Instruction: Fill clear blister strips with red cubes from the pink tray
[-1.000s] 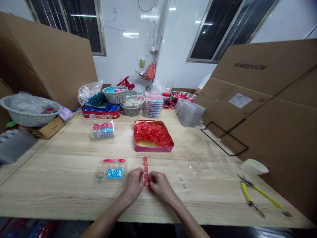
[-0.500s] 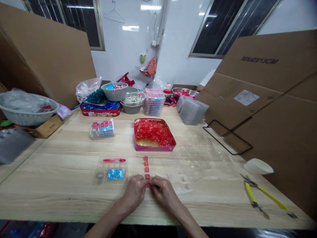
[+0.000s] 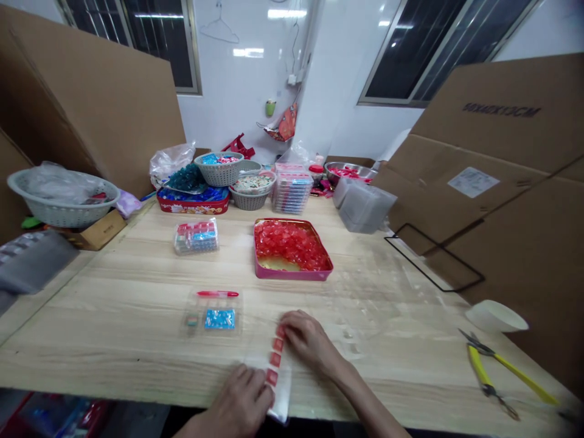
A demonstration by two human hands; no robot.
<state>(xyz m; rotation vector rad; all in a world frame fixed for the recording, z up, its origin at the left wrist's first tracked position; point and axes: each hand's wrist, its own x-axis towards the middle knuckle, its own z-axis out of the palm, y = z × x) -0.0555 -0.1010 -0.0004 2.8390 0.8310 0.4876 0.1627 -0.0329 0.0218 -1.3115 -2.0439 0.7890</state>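
Note:
Before me lies a clear plastic strip (image 3: 281, 406) with a row of small red squares (image 3: 274, 359) along it, its near end at the table edge. My right hand (image 3: 312, 345) is closed in a pinch at the far end, over the topmost red square. Near the lower end, my left hand (image 3: 244, 398) has its fingers closed at the strip's left side; its fingertips are partly hidden. Just left and farther off is a clear tray (image 3: 194, 304) holding a red pen (image 3: 218, 294), a blue packet (image 3: 219, 319) and a small striped piece (image 3: 192, 320).
Beyond my hands stands a pink-rimmed tin (image 3: 292, 275) of red pieces. A filled clear case (image 3: 196, 236) sits behind the tray. Yellow-handled pliers (image 3: 490, 359), a tape roll (image 3: 497, 316) and a black wire frame (image 3: 438, 246) lie right. Cardboard walls (image 3: 515, 243) flank the table.
My hands have moved apart: the left came nearer the table edge, the right went up to the strip's far end. The strip is now closer and slanted. The view has shifted slightly left.

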